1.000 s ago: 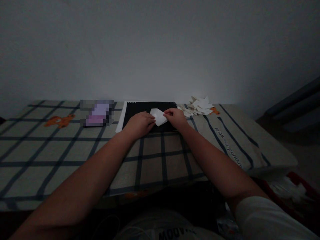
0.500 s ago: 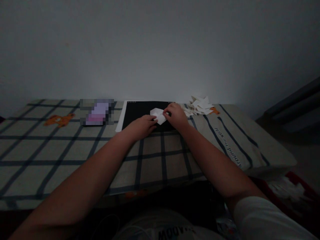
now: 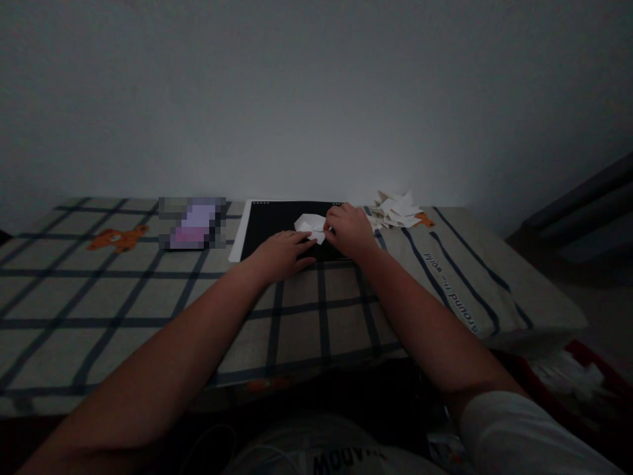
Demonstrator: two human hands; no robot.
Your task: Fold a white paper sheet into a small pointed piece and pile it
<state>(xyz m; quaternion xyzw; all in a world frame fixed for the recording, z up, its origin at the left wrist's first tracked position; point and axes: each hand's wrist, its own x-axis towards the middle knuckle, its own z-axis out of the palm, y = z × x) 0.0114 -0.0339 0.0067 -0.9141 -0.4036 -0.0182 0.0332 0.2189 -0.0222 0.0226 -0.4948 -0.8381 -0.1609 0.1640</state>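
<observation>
A small piece of folded white paper (image 3: 307, 224) lies on a black sheet or board (image 3: 270, 221) at the middle of the table. My left hand (image 3: 284, 256) rests at the paper's near left edge, its fingers stretched out and apart, fingertips touching the paper. At the right edge of the paper my right hand (image 3: 350, 229) pinches it between thumb and fingers. The exact folds under the fingertips are too small to make out.
A pile of folded white paper pieces (image 3: 395, 210) sits right of the black board. A phone (image 3: 195, 224), partly blurred, lies to the left on the checked tablecloth (image 3: 148, 297). The wall (image 3: 306, 99) rises behind the table. White things fill a red container (image 3: 576, 379) at lower right.
My left hand's fingers have spread and moved slightly right over the paper, the thumb now away from it. The paper has turned a little. My right hand still pinches its right edge.
</observation>
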